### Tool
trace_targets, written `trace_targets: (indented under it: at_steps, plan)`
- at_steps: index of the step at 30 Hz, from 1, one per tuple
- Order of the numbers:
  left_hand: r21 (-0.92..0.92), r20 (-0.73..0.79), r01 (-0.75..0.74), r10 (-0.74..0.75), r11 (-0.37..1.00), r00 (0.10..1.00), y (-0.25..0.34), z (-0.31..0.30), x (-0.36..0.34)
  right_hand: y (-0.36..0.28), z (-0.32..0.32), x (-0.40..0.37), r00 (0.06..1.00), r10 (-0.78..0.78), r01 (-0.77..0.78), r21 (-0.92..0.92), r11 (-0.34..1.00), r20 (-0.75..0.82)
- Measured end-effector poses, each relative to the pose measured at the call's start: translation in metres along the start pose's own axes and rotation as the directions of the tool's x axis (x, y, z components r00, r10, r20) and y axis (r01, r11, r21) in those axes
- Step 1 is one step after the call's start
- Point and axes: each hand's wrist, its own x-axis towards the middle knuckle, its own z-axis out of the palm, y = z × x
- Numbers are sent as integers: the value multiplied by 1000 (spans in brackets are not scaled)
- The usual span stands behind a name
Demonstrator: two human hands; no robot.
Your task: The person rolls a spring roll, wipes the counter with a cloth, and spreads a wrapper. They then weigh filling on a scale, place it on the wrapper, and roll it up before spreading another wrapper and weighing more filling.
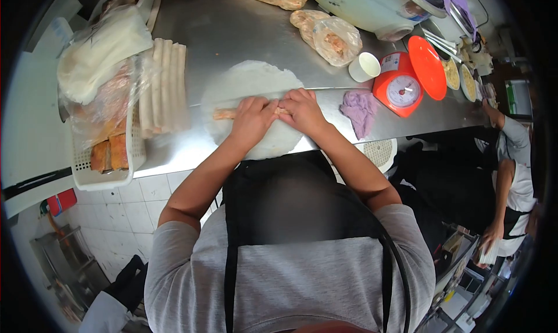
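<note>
A thin, round, whitish wrapper sheet (pixel 261 77) lies flat on the steel counter in front of me. Across its middle runs a strip of orange-brown filling (pixel 223 114), its left end showing. My left hand (pixel 253 121) is closed over the strip, fingers curled around it. Right beside it, my right hand (pixel 302 111) pinches the same strip, and the two hands nearly touch. Both palms hide most of the filling's right part. To the left lie several long pale rolls (pixel 164 89), side by side along a white basket.
The white basket (pixel 138 144) holds browned slabs and plastic-wrapped food, with a stack of wrapper sheets (pixel 104 48) on top. Beyond the hands are a bag of filling (pixel 336 39), a cup (pixel 365 67), an orange scale (pixel 400 83) and a purple cloth (pixel 359 113). A co-worker (pixel 514 176) stands at right.
</note>
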Motion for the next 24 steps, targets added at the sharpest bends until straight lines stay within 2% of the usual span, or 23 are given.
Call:
trace_targets:
  at_steps: [2, 5, 11, 14, 17, 20, 23, 24]
  plan:
    - [13, -5, -11, 11, 1000, 1000, -4, 9, -1, 2, -2, 1, 999, 5, -5, -18, 1000, 33]
    - [-6, 33, 25, -25, 1000, 999, -1, 2, 2, 2, -12, -1, 999, -7, 8, 20, 1000, -44]
    - [24, 44, 20, -21, 1000, 999, 2, 6, 4, 15, -8, -7, 995, 24, -26, 30, 999, 94]
    - [27, 44, 50, -51, 998, 998, 6, 2, 7, 12, -24, -6, 998, 62, -56, 155, 986, -34]
    - [-19, 30, -1, 2, 1000, 1000, 13, 2, 13, 15, -30, -11, 996, 25, -38, 156, 987, 83]
    - [-27, 46, -3, 4, 1000, 999, 11, 18, 12, 33, -9, -17, 994, -51, 35, 160, 987, 95]
    - [-54, 66, 15, -12, 998, 998, 11, 15, 15, 19, -25, -13, 994, 98, -103, 161, 981, 38]
    - [-53, 50, 22, -19, 998, 999, 13, 14, 17, 16, -28, -12, 996, 90, -92, 135, 987, 19]
